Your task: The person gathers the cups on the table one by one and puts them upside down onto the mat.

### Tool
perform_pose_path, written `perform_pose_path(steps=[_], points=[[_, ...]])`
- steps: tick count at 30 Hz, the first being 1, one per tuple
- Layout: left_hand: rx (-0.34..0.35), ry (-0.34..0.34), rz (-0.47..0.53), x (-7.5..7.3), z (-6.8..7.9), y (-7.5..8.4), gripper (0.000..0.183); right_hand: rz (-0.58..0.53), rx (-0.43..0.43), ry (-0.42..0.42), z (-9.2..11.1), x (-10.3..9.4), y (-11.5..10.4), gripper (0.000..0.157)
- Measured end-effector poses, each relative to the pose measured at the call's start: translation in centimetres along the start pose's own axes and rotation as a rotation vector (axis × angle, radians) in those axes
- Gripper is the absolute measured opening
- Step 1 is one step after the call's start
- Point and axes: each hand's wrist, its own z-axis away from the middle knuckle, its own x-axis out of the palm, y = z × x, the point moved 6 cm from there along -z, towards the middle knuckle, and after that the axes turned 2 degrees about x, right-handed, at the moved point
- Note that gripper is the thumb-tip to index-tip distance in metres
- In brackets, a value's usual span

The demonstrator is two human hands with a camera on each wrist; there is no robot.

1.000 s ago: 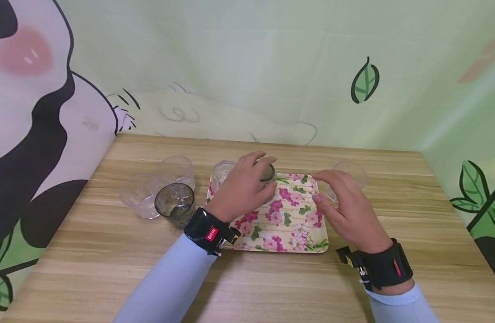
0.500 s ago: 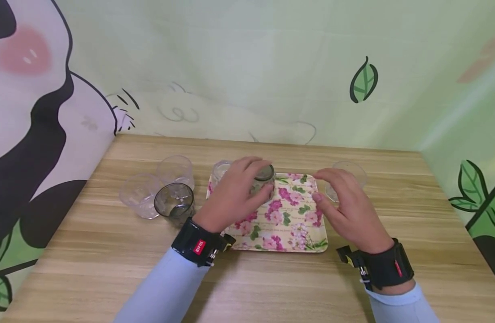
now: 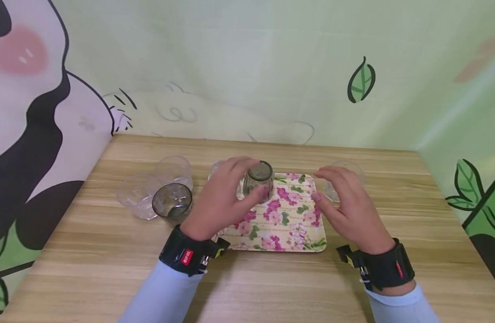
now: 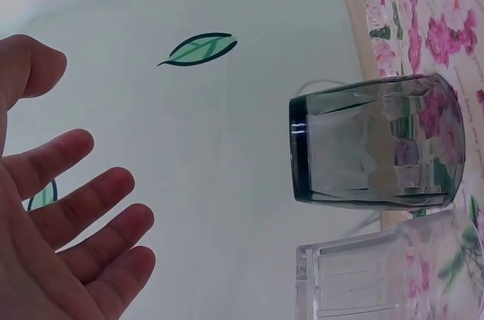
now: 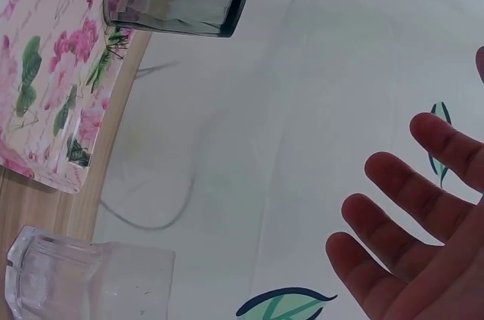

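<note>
On a floral tray point(image 3: 287, 220), a smoky grey glass point(image 3: 258, 179) stands upside down, its thick base up. Beside it on the tray is a clear glass point(image 4: 363, 282), mostly hidden by my left hand in the head view. My left hand point(image 3: 223, 197) hovers over the tray's left part with fingers loosely spread. The left wrist view shows it apart from both glasses. Over the tray's right edge, my right hand point(image 3: 354, 208) hangs with relaxed fingers and holds nothing. Another clear glass point(image 5: 91, 274) stands right of the tray, partly behind that hand in the head view.
Left of the tray, two clear glasses point(image 3: 136, 195) and a smoky grey glass point(image 3: 172, 204) stand upright, close together, on the wooden table point(image 3: 271, 287). A printed cloth backdrop point(image 3: 231, 67) rises behind the table's far edge.
My left hand has drawn back to the left and slightly toward me, uncovering the upside-down smoky glass on the tray. The right hand stays nearly still.
</note>
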Motion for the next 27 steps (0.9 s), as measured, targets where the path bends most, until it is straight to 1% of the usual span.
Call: perform_pose_path(steps=[3,10,18,22,25,27], points=[[0.003,0.007,0.010,-0.21,0.25,0.03,0.054,0.004,0.008,-0.004,0.03,-0.02,-0.05,0.049],[0.028,0.014,0.055,-0.45,0.54,0.17,0.051,0.027,0.021,-0.043,-0.01,0.37,-0.19,0.056],[0.043,0.001,0.047,-0.54,0.72,0.06,0.050,0.035,0.016,-0.045,0.05,0.28,-0.06,0.058],[0.065,0.011,0.040,-0.51,0.73,0.22,0.049,0.031,-0.009,-0.013,0.02,0.08,-0.09,0.054],[0.098,0.011,0.037,-0.17,0.66,0.51,0.047,0.027,-0.027,0.024,0.03,-0.10,-0.12,0.048],[0.117,0.004,0.039,0.16,0.63,0.68,0.046,0.023,-0.024,0.033,0.06,-0.10,-0.05,0.046]])
